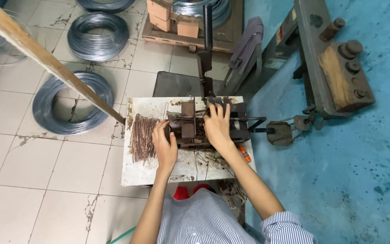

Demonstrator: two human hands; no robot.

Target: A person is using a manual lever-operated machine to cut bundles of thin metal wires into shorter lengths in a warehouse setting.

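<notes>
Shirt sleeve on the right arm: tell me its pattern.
The shirt sleeve has thin blue and white stripes, shown in the head view.

the small bench top [159,174] is worn, pale sheet, scratched and rust-stained, matt. on it, under the left hand [164,147] and right hand [217,126], sits a dark metal jig [190,129], dull and greasy-looking. at nine o'clock of it lies a heap of rusty brown wire pieces [143,138]. wire coils [73,101] at ten o'clock gleam grey. the wooden pole [46,61] is bare and rough. striped cloth sleeve [285,226] at five o'clock.
</notes>
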